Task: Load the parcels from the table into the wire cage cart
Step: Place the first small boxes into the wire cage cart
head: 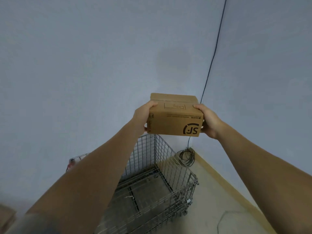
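A brown cardboard parcel (174,117) with an upside-down black "SF" logo is held out in front of me at arm's length. My left hand (142,115) grips its left end, fingers curled over the top edge. My right hand (208,120) grips its right end the same way. The parcel hangs in the air above the far end of the wire cage cart (168,174), which stands below against the wall. The cart's mesh floor shows no parcel on it where my left arm does not cover it.
A black cable (213,54) runs down the wall corner into a coil (186,155) on the floor behind the cart. A red-handled trolley (72,162) peeks out left of my arm. A cardboard corner (6,215) shows at bottom left.
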### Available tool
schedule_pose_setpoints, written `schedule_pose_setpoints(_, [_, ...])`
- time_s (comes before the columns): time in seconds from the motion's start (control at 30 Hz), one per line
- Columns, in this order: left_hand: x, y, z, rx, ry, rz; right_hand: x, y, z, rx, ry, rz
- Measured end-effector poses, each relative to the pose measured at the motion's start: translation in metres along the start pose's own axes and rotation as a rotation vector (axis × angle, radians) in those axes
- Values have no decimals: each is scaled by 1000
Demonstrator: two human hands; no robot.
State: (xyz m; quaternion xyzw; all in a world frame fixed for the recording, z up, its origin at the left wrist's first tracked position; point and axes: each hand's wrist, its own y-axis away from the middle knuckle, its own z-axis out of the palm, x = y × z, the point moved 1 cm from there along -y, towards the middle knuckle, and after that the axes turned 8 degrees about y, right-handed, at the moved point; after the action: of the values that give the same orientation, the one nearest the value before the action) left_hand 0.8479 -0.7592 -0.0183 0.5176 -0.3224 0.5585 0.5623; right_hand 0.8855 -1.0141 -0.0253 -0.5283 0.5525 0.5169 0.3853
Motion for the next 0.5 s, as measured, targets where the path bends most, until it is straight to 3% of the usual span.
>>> schedule_pose_setpoints(0.33, [-49, -111, -14, 196, 54, -26, 43, -145, 24, -177, -3, 101])
schedule_pose_setpoints(0.5, [-69, -190, -40, 170, 19, -37, 70, -229, 48, -265, -6, 164])
